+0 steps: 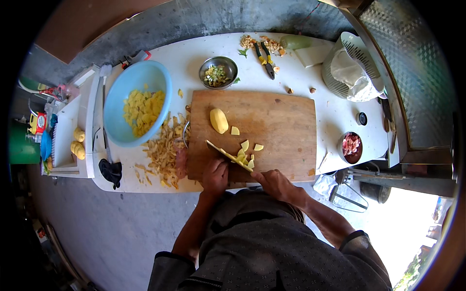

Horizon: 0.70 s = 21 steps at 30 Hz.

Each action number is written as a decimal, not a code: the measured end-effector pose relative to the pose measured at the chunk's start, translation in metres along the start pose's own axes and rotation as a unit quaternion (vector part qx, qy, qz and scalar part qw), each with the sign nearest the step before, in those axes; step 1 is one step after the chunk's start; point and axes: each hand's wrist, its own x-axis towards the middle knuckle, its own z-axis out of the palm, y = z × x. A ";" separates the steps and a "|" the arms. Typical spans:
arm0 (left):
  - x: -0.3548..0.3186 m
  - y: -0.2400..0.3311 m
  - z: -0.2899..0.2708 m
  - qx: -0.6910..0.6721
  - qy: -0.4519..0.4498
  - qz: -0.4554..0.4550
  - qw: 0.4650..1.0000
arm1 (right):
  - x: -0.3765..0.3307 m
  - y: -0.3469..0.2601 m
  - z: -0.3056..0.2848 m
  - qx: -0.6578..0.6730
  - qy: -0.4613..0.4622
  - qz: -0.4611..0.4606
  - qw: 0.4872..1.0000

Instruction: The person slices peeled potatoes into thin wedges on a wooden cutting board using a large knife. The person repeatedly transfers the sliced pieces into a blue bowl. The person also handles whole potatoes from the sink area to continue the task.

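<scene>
Left hand [215, 173] closed around a knife [227, 156] over potato slices [246, 156], right hand [273, 182] curled at the cutting board [281, 128] edge, half potato [219, 121] mid-board, white tabletop [335, 116].

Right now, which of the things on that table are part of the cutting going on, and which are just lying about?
In use:
left hand holding the knife
right hand steadying potato slices
peeled potato half
wooden cutting board
blue bowl of cut potato

Lying about:
pliers
small metal bowl of chopped greens
dark bowl of pink pieces
peelings
</scene>
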 end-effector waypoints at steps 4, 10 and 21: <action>-0.006 0.002 0.000 0.012 -0.016 -0.023 1.000 | -0.004 -0.003 0.006 0.003 0.037 -0.015 0.999; 0.005 0.007 -0.002 0.029 -0.043 -0.022 0.998 | -0.009 0.031 0.032 -0.045 0.169 -0.209 0.962; 0.032 0.016 -0.005 0.050 -0.111 -0.022 0.992 | 0.012 -0.040 -0.040 0.151 0.047 0.035 0.987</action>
